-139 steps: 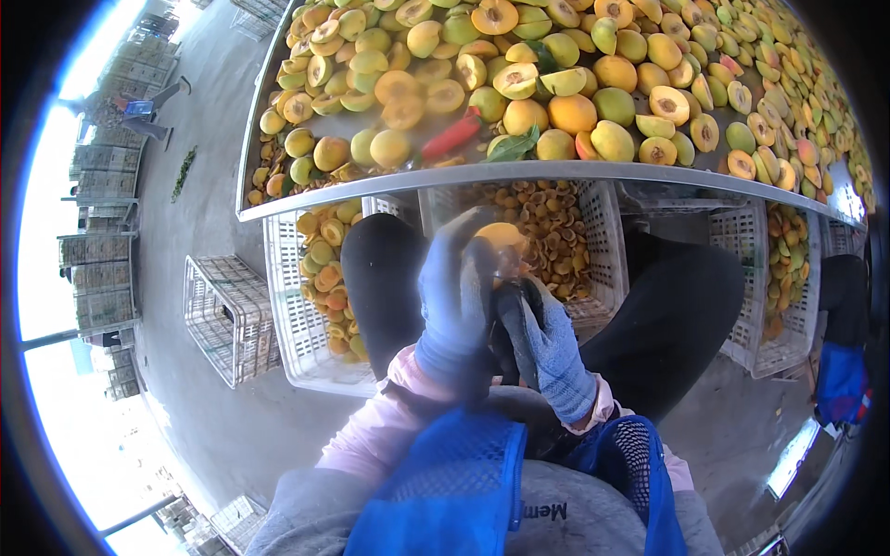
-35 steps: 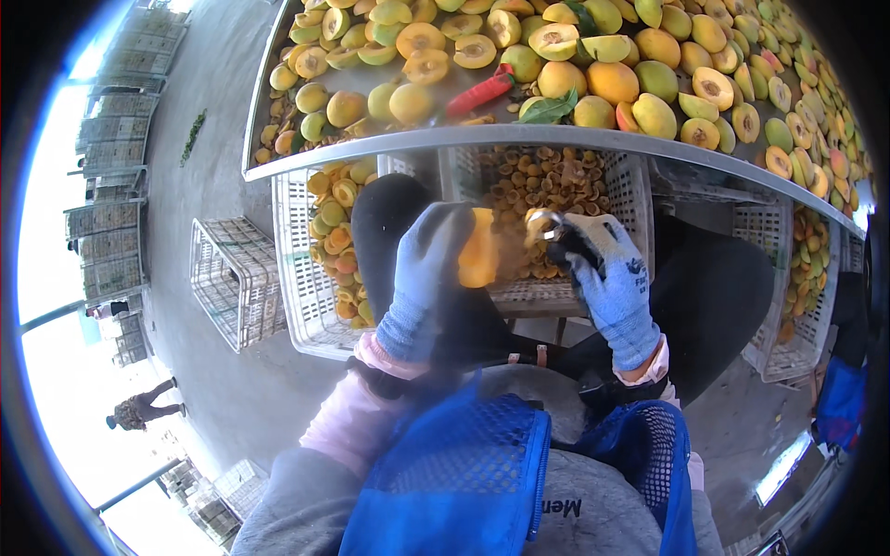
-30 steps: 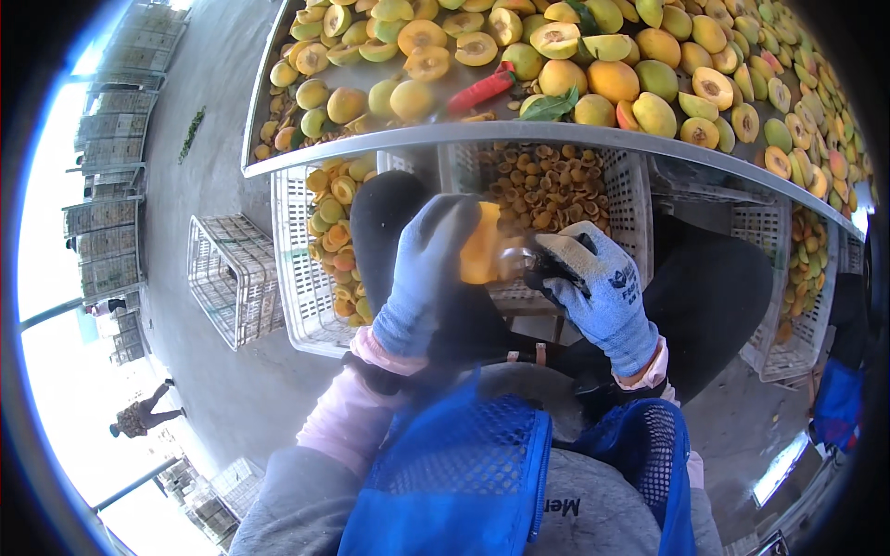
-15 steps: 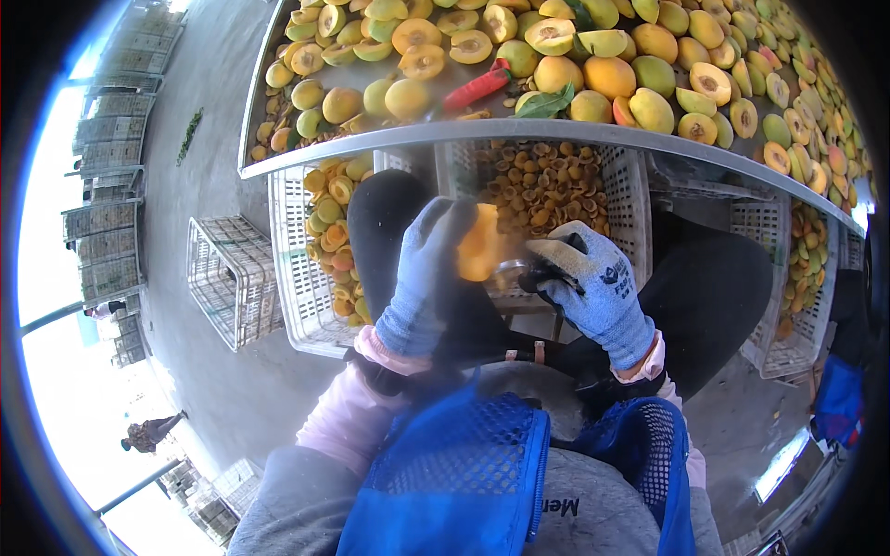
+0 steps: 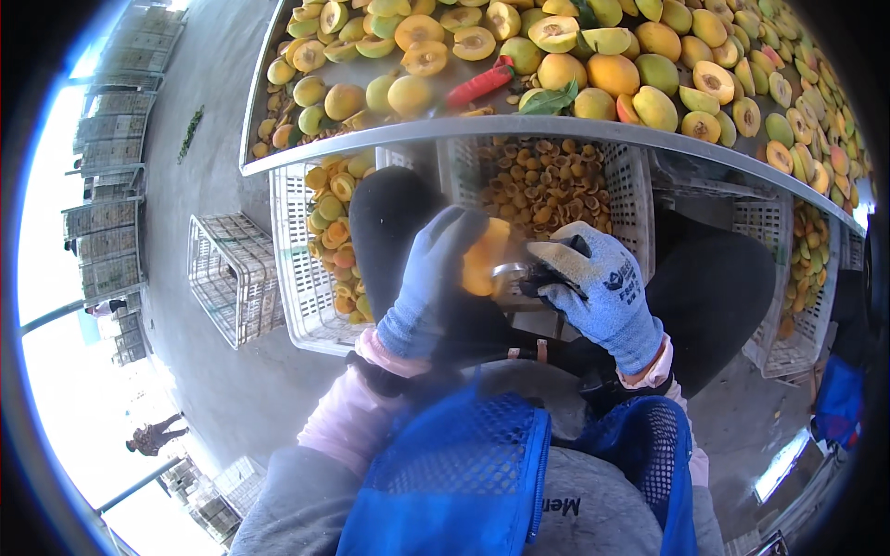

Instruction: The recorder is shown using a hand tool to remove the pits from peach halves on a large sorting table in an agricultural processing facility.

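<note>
Two gloved hands work in front of the body, just short of the near edge of the tabletop [image 5: 556, 125]. The left hand [image 5: 431, 269] is curled round an orange-yellow fruit [image 5: 479, 264], which sticks out on the right side of the grip; blur hides exactly how the fingertips sit. The right hand [image 5: 601, 292] is closed, thumb and fingers together, on the dark handle of a small tool [image 5: 508, 270]. Its curved metal end reaches left to the fruit's right side, but I cannot tell whether it presses into the flesh.

Below and beyond the fruit, between the knees, stands a white crate [image 5: 633, 199] of small brown-orange pieces. A second crate [image 5: 295, 250] with yellow and green fruit is beside the left knee, and a third crate [image 5: 753, 221], also with fruit, is past the right knee. Well to the left, a slatted crate [image 5: 255, 278] is on the floor.

Whole and halved fruits cover much of the tabletop, crowding towards its far and right edges. Near the near edge lie a red elongated object [image 5: 477, 85] and, to its right, a green leaf [image 5: 549, 100]. The metal rim along that edge stands between the hands and this fruit.
</note>
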A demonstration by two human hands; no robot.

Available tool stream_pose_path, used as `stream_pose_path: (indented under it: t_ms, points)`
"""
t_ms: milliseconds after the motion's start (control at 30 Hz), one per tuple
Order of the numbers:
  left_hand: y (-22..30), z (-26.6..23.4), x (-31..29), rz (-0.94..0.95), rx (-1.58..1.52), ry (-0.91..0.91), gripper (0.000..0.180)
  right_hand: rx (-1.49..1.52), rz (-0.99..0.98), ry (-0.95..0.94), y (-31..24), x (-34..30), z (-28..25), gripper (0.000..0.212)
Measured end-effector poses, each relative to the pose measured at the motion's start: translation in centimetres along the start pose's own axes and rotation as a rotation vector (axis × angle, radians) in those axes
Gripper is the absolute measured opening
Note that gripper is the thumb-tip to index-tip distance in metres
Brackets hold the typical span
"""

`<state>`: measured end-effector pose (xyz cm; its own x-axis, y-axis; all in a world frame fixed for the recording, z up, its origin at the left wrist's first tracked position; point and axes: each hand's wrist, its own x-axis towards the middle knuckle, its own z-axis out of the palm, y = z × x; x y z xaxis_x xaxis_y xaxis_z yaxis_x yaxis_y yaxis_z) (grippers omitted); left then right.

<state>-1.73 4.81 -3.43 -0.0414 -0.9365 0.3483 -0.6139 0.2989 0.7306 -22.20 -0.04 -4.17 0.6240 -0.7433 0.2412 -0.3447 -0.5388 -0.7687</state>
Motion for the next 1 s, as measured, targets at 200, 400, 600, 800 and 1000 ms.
stream_pose_path:
  t_ms: [200,400,600,800,1000]
  points:
    - [-0.4,0.9,-1.6,-0.445,-0.411,-0.118,0.032,-0.098,0.05,0.054,1.5,0.2,0.8,0.039]
    - [1.1,0.1,-0.3,-0.47,-0.359,-0.245,0.02,-0.276,0.487,0.079,4.8,-0.4,-0.1,0.029]
    - [-0.2,-0.7,-0.8,-0.482,-0.297,0.059,0.021,0.12,0.331,0.118,2.9,-0.5,0.8,0.031]
    - [-1.1,-1.9,-1.4,-0.126,0.036,-0.021,0.028,0.121,0.109,-0.09,-0.2,1.3,1.8,0.033]
    - [0.9,-1.8,-0.1,-0.759,-0.767,0.027,0.035,-0.069,0.408,0.077,3.5,0.4,2.3,0.029]
